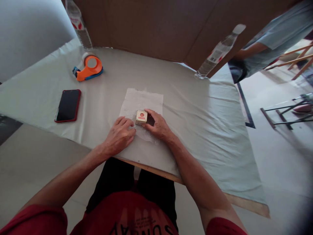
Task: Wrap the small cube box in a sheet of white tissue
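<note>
A small cream-coloured box (141, 116) with red print on its top rests on a thin whitish sheet that looks like bubble wrap (144, 98). My right hand (158, 125) grips this box from its right side, thumb at the near corner and fingers at the far one. On the other side, my left hand (121, 133) is at the sheet's lower left edge, its fingers curled over the wrap. That corner of the sheet is hidden beneath the hand.
An orange tape dispenser (90, 68) and a red-cased phone (68, 105) lie to the left on the pale cloth (195, 107). Behind stands a brown cardboard panel (151, 29), with a water bottle (79, 26) and a second bottle (218, 54) against it. A person (274, 39) is at the right.
</note>
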A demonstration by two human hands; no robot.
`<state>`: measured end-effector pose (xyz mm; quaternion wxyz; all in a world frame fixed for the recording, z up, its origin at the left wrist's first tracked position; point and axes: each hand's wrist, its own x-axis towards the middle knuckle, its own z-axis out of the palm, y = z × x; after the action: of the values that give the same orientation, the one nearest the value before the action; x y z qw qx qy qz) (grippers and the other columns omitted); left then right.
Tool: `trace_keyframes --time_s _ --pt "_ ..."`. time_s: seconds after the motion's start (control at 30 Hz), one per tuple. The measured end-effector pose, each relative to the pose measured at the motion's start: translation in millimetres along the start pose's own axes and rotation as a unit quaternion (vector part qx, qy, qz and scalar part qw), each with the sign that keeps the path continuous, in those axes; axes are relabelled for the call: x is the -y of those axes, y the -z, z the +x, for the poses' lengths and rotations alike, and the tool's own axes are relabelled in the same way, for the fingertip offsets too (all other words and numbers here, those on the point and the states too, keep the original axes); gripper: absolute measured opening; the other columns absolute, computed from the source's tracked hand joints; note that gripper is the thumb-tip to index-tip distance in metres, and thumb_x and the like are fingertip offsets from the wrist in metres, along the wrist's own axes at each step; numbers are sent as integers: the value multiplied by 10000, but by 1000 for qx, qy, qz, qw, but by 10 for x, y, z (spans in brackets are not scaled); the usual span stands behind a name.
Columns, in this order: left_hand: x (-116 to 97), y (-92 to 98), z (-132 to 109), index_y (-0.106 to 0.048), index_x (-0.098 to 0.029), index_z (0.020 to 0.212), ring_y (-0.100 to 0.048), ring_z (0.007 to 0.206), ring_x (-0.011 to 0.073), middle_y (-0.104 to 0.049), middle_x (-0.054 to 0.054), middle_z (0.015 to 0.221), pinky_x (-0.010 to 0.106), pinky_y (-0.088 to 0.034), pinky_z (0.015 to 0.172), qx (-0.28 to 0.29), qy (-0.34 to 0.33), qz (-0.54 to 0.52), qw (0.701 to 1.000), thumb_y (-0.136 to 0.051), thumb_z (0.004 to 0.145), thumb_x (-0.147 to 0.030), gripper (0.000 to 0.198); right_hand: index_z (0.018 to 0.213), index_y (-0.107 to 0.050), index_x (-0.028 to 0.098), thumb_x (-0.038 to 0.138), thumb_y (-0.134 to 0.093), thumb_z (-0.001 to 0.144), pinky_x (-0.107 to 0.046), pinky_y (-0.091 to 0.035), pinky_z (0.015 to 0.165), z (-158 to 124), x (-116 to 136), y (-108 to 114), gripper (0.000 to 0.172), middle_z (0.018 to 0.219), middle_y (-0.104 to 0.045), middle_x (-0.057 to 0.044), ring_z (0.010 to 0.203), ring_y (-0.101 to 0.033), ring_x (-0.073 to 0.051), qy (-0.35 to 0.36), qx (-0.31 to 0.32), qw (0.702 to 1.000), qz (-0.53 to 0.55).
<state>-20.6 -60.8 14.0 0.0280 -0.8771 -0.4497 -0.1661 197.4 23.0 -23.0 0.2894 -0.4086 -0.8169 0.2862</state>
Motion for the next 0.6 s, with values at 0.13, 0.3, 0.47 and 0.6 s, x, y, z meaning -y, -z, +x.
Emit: trace_keyframes --time_s 0.13,0.3,0.47,0.6 --pt "24 -45 13 -721 -209 859 -627 1043 272 -675 113 1079 481 -555 945 -62 49 -54 995 -579 886 -154 155 1410 -538 234 337 -710 805 -516 -453 1101 23 4 48 637 1434 -638 -126 1299 -609 -311 1 23 1000 10" --pt "72 -21 162 -689 -201 865 -641 1074 262 -666 125 1169 453 -564 936 -82 95 -109 986 -591 868 -165 105 1388 -560 243 392 -697 819 -475 -481 1082 77 11 151 604 1417 -645 -109 1268 -630 -285 13 59 997 48" --pt "75 -3 256 -692 -189 881 -591 1231 325 -608 161 1350 526 -506 1041 -51 62 -101 992 -624 839 -152 88 1320 -608 227 390 -696 810 -444 -504 1040 98 32 189 542 1323 -696 -95 1184 -664 -276 3 64 996 65" --pt "79 -15 246 -671 -193 862 -571 1300 303 -581 151 1405 509 -502 1071 -38 89 -152 984 -600 867 -163 78 1285 -625 238 370 -698 811 -433 -508 1026 82 58 156 497 1291 -715 -80 1152 -676 -269 -10 42 996 79"
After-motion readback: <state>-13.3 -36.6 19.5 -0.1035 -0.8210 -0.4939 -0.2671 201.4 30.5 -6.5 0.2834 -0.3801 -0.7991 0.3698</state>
